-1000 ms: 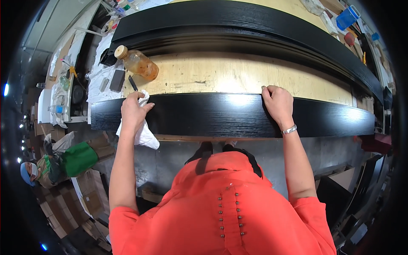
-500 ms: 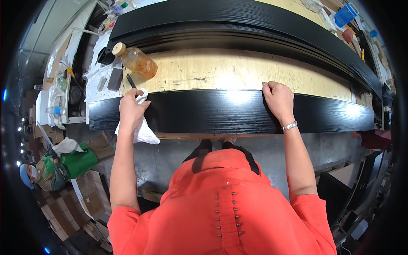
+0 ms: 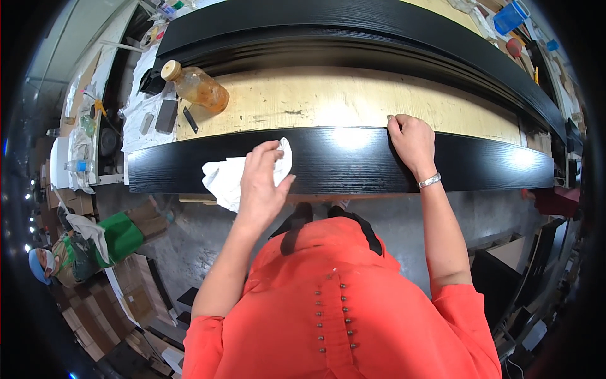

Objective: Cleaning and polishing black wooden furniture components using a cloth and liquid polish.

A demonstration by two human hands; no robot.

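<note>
A long black wood-grain board [image 3: 341, 161] lies along the near edge of the work table. On its left part my left hand [image 3: 259, 180] holds a crumpled white cloth [image 3: 221, 182], its fingers bent over it against the black surface. My right hand [image 3: 415, 145] is closed over the board's far edge, right of the middle, with the fingertips hidden beyond that edge. A silver bracelet [image 3: 430, 180] circles the right wrist. Behind the board's left end lies a small dark strip [image 3: 190, 119], no longer near a hand.
A plastic bottle [image 3: 201, 90] of orange-brown liquid lies tipped on the light wooden tabletop [image 3: 328, 101]. Dark grey blocks [image 3: 166, 116] sit left of it. More black boards [image 3: 353, 22] are stacked at the back. At the far left, a person in a green apron [image 3: 120, 237] holds a cloth.
My left hand has moved right with the white cloth, away from the dark strip, onto the board's face. The right hand stays at the far edge.
</note>
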